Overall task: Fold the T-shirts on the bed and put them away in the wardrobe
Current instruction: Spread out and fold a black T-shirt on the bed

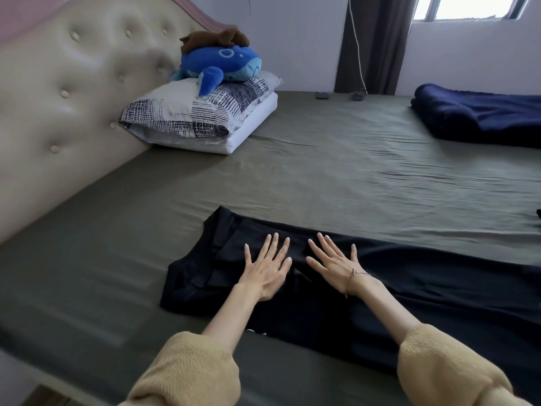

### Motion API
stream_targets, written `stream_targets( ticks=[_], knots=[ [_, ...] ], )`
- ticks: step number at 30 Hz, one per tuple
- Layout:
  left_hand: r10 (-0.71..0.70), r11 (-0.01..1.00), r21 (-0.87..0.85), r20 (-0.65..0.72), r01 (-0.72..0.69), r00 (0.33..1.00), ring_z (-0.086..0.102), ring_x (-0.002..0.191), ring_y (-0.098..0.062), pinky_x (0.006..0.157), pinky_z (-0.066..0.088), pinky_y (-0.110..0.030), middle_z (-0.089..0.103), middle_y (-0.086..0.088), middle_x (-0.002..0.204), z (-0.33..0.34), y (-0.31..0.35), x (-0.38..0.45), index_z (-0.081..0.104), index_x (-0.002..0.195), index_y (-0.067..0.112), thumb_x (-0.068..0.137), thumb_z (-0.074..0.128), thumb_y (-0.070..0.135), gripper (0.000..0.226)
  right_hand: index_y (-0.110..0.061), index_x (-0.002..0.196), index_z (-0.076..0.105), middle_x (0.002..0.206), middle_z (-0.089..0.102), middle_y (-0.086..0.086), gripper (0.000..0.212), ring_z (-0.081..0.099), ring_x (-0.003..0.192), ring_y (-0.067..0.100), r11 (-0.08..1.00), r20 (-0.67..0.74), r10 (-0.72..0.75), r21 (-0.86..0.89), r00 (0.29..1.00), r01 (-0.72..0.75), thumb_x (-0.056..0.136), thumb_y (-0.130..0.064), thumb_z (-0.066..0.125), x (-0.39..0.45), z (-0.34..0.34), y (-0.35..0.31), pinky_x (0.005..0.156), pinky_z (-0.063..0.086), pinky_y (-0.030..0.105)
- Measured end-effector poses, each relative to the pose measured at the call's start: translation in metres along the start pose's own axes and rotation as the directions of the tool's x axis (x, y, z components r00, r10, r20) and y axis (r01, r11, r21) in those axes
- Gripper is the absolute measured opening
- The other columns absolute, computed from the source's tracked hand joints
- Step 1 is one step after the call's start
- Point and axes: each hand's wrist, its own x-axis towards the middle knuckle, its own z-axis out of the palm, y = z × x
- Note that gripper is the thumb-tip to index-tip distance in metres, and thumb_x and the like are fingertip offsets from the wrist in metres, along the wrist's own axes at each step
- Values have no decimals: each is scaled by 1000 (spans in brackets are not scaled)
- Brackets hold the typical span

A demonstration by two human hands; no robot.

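A black T-shirt [424, 291] lies flat on the olive-green bed sheet [336, 171], stretching from the middle to the right edge of view, its left end folded over itself. My left hand [265, 268] rests palm down on that folded left end, fingers spread. Beside it, my right hand [336, 263], with a thin bracelet at the wrist, also lies flat on the shirt with fingers apart. Neither hand grips the cloth. A dark blue folded cloth [480, 114] lies at the far right of the bed; I cannot tell whether it is a T-shirt.
A padded beige headboard [73, 98] runs along the left. Against it lies a patterned pillow [202, 112] on a white one, with a blue plush toy [222, 64] on top. A dark curtain [374, 42] and window are at the back. No wardrobe is in view.
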Motion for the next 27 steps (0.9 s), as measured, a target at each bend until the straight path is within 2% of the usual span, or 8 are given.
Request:
stream_targets(
  ticks=[4, 6, 9, 11, 14, 18, 23, 27],
  knots=[
    [54, 999, -7, -40, -54, 998, -24, 142, -7, 110, -20, -52, -19, 4, 157, 13, 47, 1, -10, 149, 28, 100, 3, 46, 54, -26, 150, -6, 156, -18, -4, 59, -18, 143, 8, 990, -62, 138, 47, 988, -135, 100, -48, 18, -32, -1, 46, 110, -10, 58],
    [84, 995, 54, -84, -80, 993, -22, 142, -8, 107, -22, -53, -18, 4, 157, 24, 59, 3, -10, 150, 27, 78, -25, 66, 83, -26, 150, -9, 156, -21, -4, 60, -20, 142, 9, 982, -61, 187, 46, 980, -185, 100, -48, 18, -44, 4, 64, 110, -8, 59],
    [172, 974, 165, -83, -156, 982, -19, 143, -9, 96, -36, -49, -16, 3, 158, 38, 106, 9, -9, 150, 26, 47, -47, 64, 116, -27, 149, -12, 155, -23, -3, 61, -21, 142, 11, 945, -86, 324, 76, 942, -318, 100, -48, 18, -86, 5, 115, 111, -6, 57],
    [201, 966, 176, -50, -189, 978, -18, 144, -9, 95, -37, -48, -15, 3, 158, 46, 128, 10, -8, 150, 26, 56, -41, 69, 109, -27, 148, -13, 155, -22, -3, 60, -20, 143, 11, 931, -89, 363, 55, 927, -360, 100, -48, 17, -104, 6, 140, 112, -7, 55],
    [252, 954, 165, 8, -249, 968, -18, 144, -10, 108, -21, -53, -16, 3, 158, 58, 164, 12, -7, 151, 27, 61, -24, 58, 97, -27, 149, -12, 156, -21, -3, 60, -18, 143, 11, 912, -95, 409, 62, 907, -405, 100, -48, 17, -131, 5, 170, 114, -6, 52],
    [268, 955, 113, 78, -275, 960, -17, 145, -13, 112, -11, -54, -15, 4, 158, 69, 205, 11, -6, 151, 28, 100, 11, 47, 57, -27, 149, -11, 156, -19, -1, 61, -17, 144, 12, 893, -96, 450, 69, 888, -445, 100, -49, 18, -155, 2, 202, 116, -6, 45],
    [316, 944, 92, 29, -318, 948, -10, 147, -17, 115, -1, -56, -5, 8, 159, 76, 227, 8, 4, 151, 32, 104, 23, 35, 51, -26, 149, -10, 157, -17, -1, 63, -16, 144, 13, 895, -89, 445, 73, 891, -439, 99, -51, 19, -164, 1, 219, 116, -6, 43],
    [311, 948, 62, 40, -313, 949, -7, 147, -16, 115, 3, -57, -1, 10, 159, 74, 227, 7, 8, 151, 32, 104, 25, 33, 50, -27, 150, -8, 157, -18, -2, 63, -17, 144, 13, 897, -90, 442, 69, 893, -437, 99, -52, 19, -162, 0, 214, 113, -8, 53]
  ],
)
